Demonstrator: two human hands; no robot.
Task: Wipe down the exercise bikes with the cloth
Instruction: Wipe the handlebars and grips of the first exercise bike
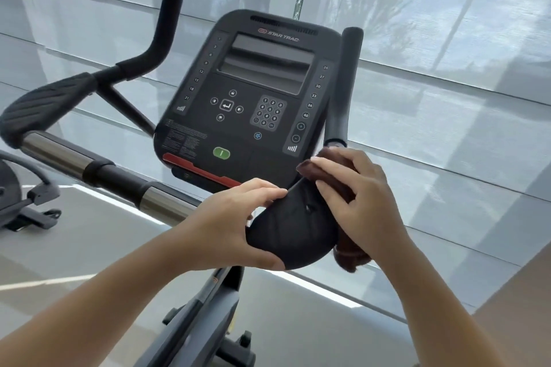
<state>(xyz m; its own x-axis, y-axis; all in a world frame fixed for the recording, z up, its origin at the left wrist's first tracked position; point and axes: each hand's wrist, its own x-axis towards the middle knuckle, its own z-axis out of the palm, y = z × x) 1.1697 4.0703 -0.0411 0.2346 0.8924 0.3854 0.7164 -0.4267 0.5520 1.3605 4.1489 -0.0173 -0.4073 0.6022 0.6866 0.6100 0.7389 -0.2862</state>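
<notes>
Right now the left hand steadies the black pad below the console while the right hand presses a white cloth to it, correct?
No: the head view shows the cloth is dark brown, not white. Otherwise yes: the left hand steadies the black pad below the console while the right hand presses the cloth to it.

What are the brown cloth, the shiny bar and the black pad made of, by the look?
The brown cloth: soft fabric, maybe microfibre; fuzzy edge. The shiny bar: polished metal; bright reflections. The black pad: matte, likely rubber or plastic; no gloss.
</notes>
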